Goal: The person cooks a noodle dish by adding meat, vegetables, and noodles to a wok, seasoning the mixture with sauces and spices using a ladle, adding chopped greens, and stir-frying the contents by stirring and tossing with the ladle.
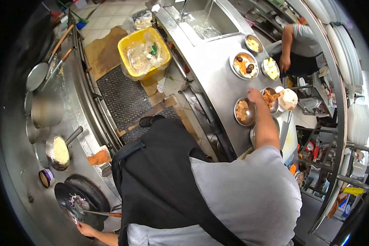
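My left hand is at the near rim of a dark wok, its fingers closed. What they grip is too small to make out. Sliced purple onion lies in the wok, and a metal utensil with a wooden handle rests across it. On the other side, my right arm reaches over the steel counter. My right hand, fingers drawn together, hovers between a bowl of light brown pieces and a bowl of reddish-brown food. Anything pinched in it is hidden.
A yellow lined bin stands on the floor, near a sink with running water. More bowls of ingredients line the counter. A strainer of pale food sits by the stove. A co-worker's arm shows beyond the counter.
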`<action>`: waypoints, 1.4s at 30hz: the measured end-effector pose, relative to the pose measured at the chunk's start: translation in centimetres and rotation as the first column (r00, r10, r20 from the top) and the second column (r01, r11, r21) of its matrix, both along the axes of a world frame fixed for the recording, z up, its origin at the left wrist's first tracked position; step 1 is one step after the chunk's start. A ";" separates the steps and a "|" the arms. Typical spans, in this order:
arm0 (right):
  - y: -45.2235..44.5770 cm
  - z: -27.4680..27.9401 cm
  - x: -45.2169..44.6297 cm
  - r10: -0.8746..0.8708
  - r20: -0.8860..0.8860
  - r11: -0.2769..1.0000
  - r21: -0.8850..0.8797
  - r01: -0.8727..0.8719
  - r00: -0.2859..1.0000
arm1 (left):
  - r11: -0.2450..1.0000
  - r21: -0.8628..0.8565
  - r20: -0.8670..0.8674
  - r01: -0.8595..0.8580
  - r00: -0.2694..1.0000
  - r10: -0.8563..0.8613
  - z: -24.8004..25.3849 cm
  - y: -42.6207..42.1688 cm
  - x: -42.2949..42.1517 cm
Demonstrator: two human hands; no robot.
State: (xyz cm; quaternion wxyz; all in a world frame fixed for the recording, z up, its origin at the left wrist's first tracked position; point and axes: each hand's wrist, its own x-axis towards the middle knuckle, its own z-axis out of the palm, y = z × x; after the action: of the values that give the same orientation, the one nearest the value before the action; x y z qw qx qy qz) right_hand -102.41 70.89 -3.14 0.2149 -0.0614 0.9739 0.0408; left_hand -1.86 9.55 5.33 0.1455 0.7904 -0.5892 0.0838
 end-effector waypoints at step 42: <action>-85.0 14.5 69.1 0.795 -0.540 -0.606 -0.707 -0.364 -0.276 | 0.905 0.147 -0.592 -0.400 0.697 0.404 -5.8 11.8 -14.3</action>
State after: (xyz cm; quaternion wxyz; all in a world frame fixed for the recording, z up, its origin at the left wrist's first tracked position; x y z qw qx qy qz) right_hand -33.32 -14.10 11.40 0.2460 -0.8778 0.2918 -0.2895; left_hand -16.20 21.31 -0.46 0.3028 0.8841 -0.3237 -0.1480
